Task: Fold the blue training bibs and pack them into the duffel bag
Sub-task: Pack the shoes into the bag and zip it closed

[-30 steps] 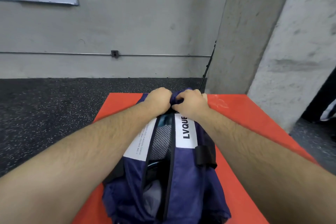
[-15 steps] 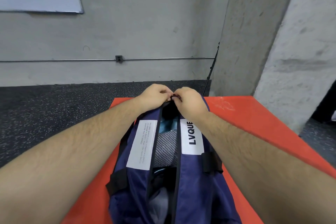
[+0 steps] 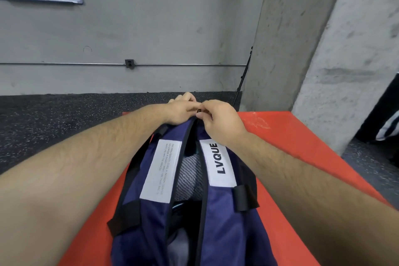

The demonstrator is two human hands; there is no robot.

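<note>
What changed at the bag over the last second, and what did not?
The left hand and right hand loosened from fists bunched on the far end of the duffel bag to a fingertip pinch where its zip ends. The zip stayed open, grey cloth still shows inside, and the bag remains on the red mat.

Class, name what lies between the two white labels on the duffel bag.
In the head view, the open zip gap of the duffel bag lies between them, showing grey striped fabric.

Duffel bag (image 3: 228, 233) on mat (image 3: 302, 147); left hand (image 3: 179, 110), right hand (image 3: 220, 119) meeting at far end; fabric (image 3: 190, 179), possibly bibs, inside.
</note>
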